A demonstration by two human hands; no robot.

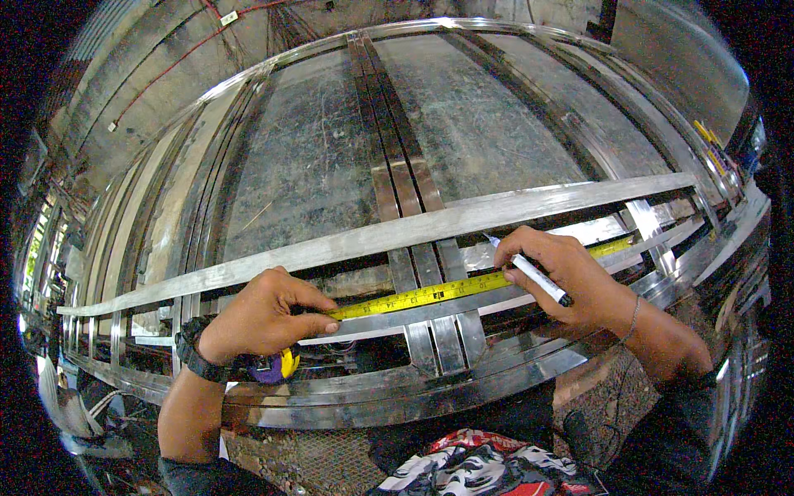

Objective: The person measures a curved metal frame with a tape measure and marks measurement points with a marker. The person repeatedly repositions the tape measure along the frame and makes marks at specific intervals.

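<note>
A red cable [168, 71] runs across grey concrete [198, 76].

- At centre, from left hand [266, 312] rightward past right hand [566, 269]: tape measure [405, 301]
- In right hand: marker [538, 279]
- Behind tape measure, across framework [331, 413]: bar [331, 250]
- Upper left: wall [165, 54]

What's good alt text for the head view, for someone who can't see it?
A person's left hand pinches a yellow tape measure laid along a narrow metal strip, while the right hand holds a white marker. A long flat metal bar lies beyond them, across a large metal frame.
</note>
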